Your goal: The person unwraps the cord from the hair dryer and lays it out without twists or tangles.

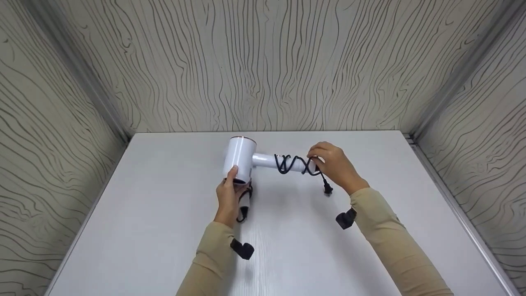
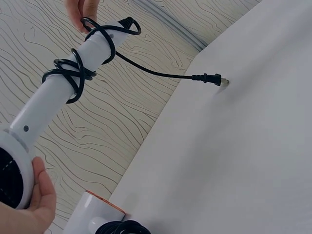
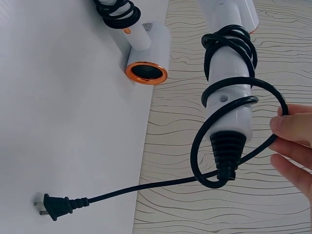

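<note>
A white hair dryer (image 1: 239, 158) is held up above the table, its handle (image 3: 229, 107) pointing right in the head view. My left hand (image 1: 227, 199) grips its barrel near the rear end, the thumb lying along the side. A black cord (image 3: 146, 185) winds loosely round the handle. With thumb and fingertips, my right hand (image 1: 335, 164) pinches a loop of this cord beside the handle's end. The free end of the cord hangs down with a two-pin plug (image 3: 57, 206).
On the white table (image 1: 156, 230), a second white hair dryer (image 3: 150, 48) with an orange-rimmed nozzle and a wound black cord (image 2: 122, 227) lies below the left hand. Wood-patterned panels (image 1: 263, 65) enclose the table at the back and both sides.
</note>
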Tool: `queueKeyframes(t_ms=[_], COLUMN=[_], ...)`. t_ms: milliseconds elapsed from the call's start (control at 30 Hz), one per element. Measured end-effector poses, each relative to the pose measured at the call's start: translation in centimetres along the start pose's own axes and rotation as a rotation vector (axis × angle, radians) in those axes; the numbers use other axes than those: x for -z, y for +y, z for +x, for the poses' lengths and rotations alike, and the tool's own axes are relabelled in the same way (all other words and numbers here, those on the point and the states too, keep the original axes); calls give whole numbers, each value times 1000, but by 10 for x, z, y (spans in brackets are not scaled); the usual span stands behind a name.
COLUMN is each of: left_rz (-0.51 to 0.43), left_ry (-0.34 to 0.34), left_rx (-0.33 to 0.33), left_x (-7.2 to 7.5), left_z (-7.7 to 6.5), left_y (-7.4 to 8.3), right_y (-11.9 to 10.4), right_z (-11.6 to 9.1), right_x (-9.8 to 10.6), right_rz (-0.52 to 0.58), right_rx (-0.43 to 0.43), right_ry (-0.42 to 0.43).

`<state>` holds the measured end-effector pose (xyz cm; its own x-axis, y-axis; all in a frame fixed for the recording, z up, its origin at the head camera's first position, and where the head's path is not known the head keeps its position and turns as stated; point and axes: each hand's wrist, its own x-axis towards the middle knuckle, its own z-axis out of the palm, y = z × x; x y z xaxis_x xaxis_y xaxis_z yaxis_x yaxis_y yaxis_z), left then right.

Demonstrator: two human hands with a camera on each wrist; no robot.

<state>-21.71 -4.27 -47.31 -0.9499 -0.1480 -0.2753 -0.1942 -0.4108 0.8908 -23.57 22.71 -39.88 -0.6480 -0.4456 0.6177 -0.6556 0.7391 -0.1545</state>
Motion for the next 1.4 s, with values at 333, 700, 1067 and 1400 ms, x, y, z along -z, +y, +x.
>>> queueKeyframes(t_ms=[333, 700, 1067, 1400], left_rz=[26, 3, -23, -122], left_ry=[40, 46, 61, 52], left_rx=[-17, -42, -53, -46], left_x=[-3, -4, -8, -5], left_z=[-2, -3, -2, -3], left_y=[2, 4, 5, 12], right_y=[0, -4, -8, -14], right_z=[-5, -10, -27, -35], right_x=[0, 2, 4, 3], right_rz=[-18, -38, -67, -119], right_rx=[32, -7, -42, -30], right_ry=[84, 79, 107, 81])
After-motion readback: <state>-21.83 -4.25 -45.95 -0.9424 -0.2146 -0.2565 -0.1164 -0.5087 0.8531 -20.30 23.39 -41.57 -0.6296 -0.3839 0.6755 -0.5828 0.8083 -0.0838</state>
